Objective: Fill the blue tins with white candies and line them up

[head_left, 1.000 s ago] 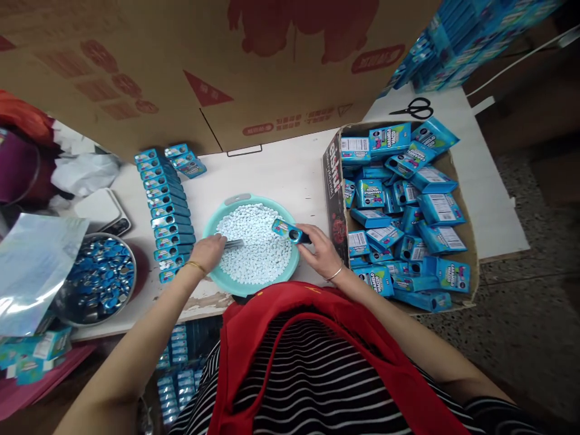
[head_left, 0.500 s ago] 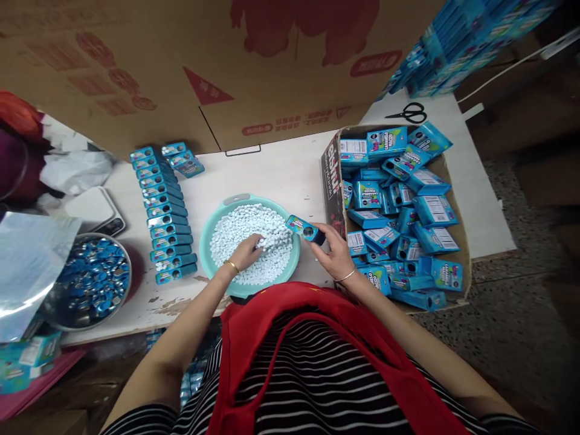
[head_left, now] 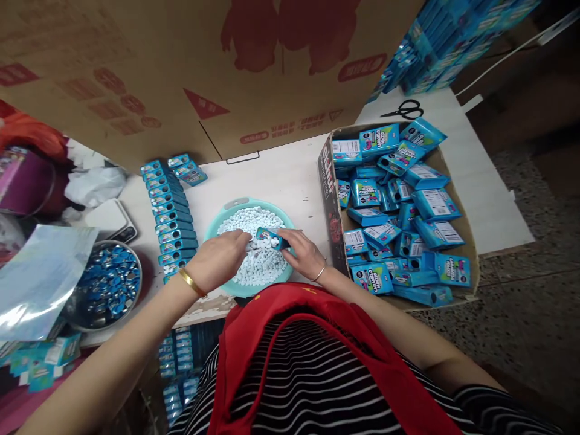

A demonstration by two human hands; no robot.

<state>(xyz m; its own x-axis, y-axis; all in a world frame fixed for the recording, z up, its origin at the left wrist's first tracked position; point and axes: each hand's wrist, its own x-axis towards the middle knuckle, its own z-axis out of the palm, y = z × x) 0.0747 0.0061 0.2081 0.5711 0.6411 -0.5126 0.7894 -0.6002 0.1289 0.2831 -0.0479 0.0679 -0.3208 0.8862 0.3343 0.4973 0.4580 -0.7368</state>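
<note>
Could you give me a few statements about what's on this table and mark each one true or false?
1. The right hand holds a small blue box over the teal basin. True.
2. The basin is full of red buttons. False: it holds small white pellets.
3. Scissors lie at the table's far end. True.
4. The cardboard tray of blue packets stands to the person's left. False: it stands to the right.
5. The left hand rests in the metal bowl. False: it is over the basin.

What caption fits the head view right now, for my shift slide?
Both hands, left hand and right hand, meet at a small blue box over a teal basin of white candies.
</note>
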